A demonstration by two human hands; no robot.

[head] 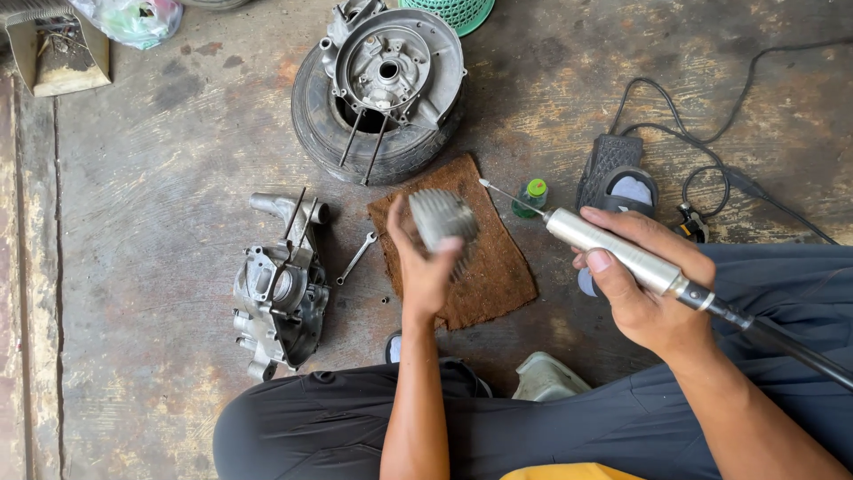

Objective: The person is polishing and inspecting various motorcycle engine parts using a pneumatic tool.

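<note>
Metal finned cylinder (pixel 442 220) gripped in the left hand (pixel 425 267) above the brown mat (pixel 484 267); right hand (pixel 644 289) clasps a rotary grinder handpiece (pixel 613 249), bit clear of it, grinding not begun; engine casing (pixel 277 298) left of mat

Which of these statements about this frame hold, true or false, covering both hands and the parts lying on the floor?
1. The left hand holds a finned grey metal cylinder above the brown fibre mat. True.
2. The right hand holds a hammer. False: its grip is on a silver pen-shaped rotary handpiece with a thin bit.
3. A small open-ended metal spanner lies left of the mat. True.
4. The small green-capped bottle lies inside the tyre. False: it stands on the floor by the mat's right edge.
5. A grey engine casing rests on the person's lap. False: it lies on the concrete floor.
</note>
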